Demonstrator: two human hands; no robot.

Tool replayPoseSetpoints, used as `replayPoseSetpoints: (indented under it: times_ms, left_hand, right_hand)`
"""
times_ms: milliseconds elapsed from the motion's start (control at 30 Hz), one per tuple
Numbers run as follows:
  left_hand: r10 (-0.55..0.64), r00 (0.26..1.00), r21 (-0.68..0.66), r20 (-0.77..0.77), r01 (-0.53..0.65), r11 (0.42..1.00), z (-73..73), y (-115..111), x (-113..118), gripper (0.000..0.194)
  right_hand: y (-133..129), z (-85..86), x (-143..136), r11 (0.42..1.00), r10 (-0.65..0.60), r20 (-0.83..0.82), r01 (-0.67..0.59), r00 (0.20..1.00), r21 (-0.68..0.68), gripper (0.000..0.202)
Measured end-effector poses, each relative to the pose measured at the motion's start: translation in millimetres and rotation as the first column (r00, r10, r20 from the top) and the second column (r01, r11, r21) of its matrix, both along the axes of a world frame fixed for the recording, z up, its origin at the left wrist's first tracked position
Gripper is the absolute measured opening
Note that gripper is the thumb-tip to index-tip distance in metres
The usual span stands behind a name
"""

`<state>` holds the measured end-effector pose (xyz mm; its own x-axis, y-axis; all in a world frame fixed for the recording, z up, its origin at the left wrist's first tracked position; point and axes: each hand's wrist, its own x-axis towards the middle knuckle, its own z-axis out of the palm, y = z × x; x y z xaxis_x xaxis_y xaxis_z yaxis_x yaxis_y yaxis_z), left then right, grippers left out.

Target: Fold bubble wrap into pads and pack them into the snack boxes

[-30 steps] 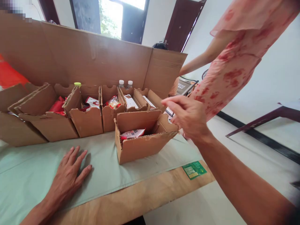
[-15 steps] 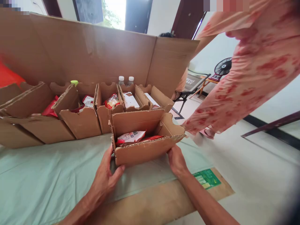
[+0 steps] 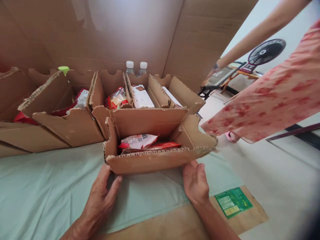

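We judge the cardboard box (image 3: 160,160) light, semi-stiff, best taken beneath both ends, where our left hand (image 3: 98,196) and right hand (image 3: 197,185) curl half-open, grip unclear.

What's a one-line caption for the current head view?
Left hand and right hand near either end of an open cardboard box holding packets, before a row of similar boxes.
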<state>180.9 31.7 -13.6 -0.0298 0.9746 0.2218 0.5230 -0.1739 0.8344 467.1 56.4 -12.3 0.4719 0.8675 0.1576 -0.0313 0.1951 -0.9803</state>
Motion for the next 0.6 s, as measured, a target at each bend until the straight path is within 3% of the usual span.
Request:
replayPoseSetpoints:
  times_ms: [133,467,600]
  left_hand:
    - [0.022,1.000,0.033,0.020,-0.023,0.999,7.4,-2.2,-0.2,0.030]
    - [0.042,0.999,0.105,-0.012,-0.040,0.994,12.8,-0.9,-2.8,0.016]
    - [0.008,1.000,0.123,0.010,-0.009,0.992,12.7,-0.8,-4.5,0.033]
  right_hand:
    - [2.2,1.7,-2.0,0.997,-0.074,-0.135,0.073,0.988,-0.012,0.056]
    - [1.9,-2.2,2.6,0.997,-0.071,-0.106,0.071,0.992,-0.002,0.042]
    - [-2.2,-1.9,2.8,1.000,0.006,-0.087,-0.003,0.996,0.029,0.042]
